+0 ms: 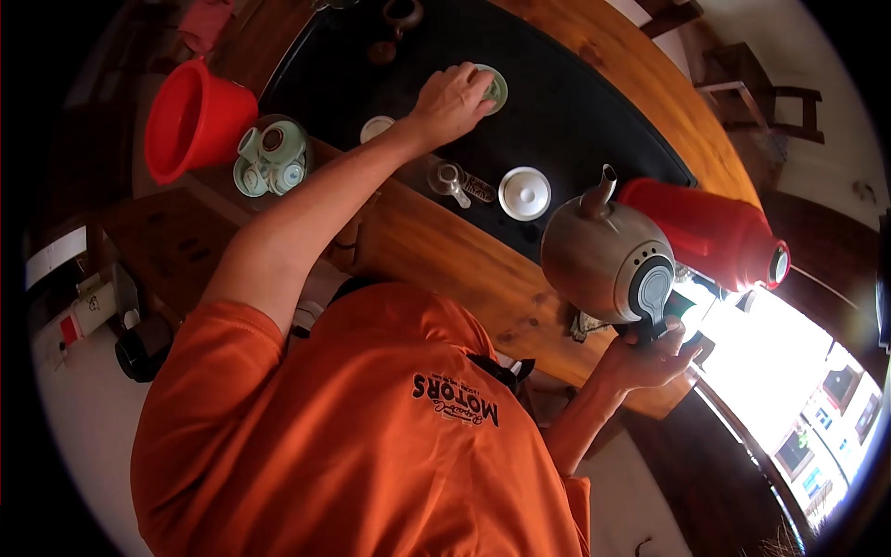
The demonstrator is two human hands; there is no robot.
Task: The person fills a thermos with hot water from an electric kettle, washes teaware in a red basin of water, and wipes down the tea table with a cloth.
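Observation:
My left hand reaches over the black tea tray, its fingers curled on a small green cup. In my right hand is the dark handle of a metal kettle. The kettle is tilted, its spout pointing away from me over the tray's edge. Between the hands, a white lidded bowl sits on the tray beside a small glass pitcher. Partly behind my left forearm lies a round white piece.
A red thermos lies close behind the kettle. At left stand a red bucket and a bowl of green cups. A brown teapot and small brown cup are at the far end. Wooden chairs stand beyond the table.

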